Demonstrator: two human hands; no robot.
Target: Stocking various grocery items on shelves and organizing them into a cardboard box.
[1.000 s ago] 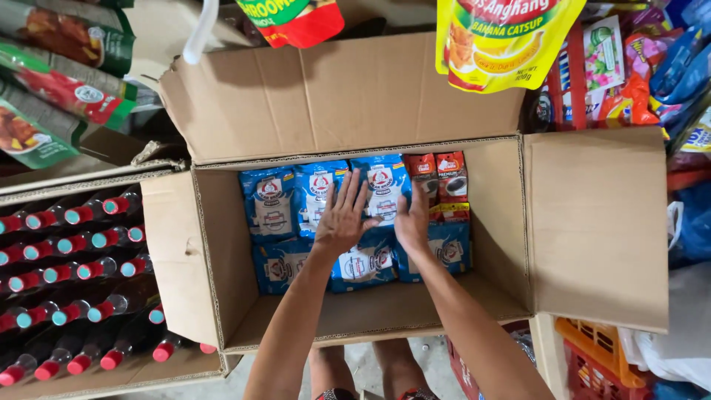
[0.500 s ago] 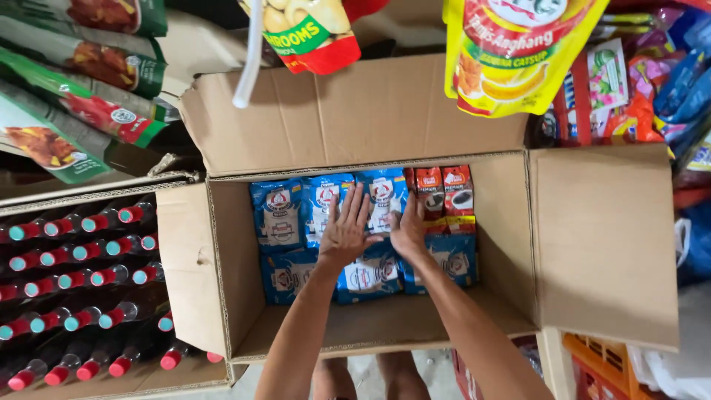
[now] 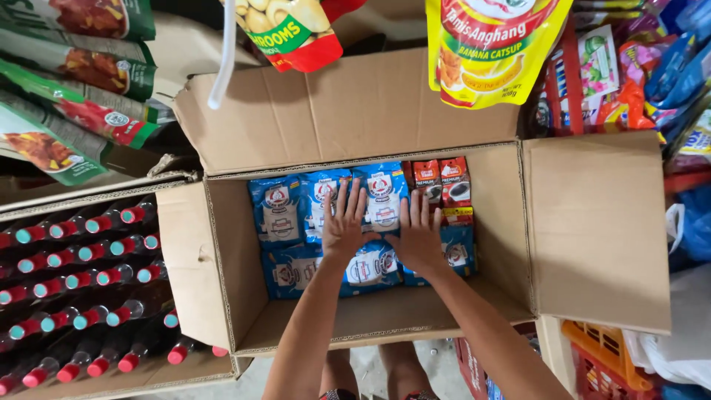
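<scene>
Here, both hands lie flat with fingers spread, gripping nothing: the left hand (image 3: 342, 226) and right hand (image 3: 418, 237) press side by side on the blue pouches (image 3: 281, 215) packed in rows on the floor of the open cardboard box (image 3: 592, 222) at mid-frame. Small red packets (image 3: 442, 185) stand just right of the pouches. Red-capped bottles (image 3: 81, 289) fill a carton at lower left, and a yellow sauce pouch (image 3: 489, 52) hangs at the top.

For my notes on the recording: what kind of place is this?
Probably a small grocery shop or its stockroom: hanging yellow sauce pouches, an open brown cardboard box of blue packets, and a carton of red-capped bottles.
</scene>
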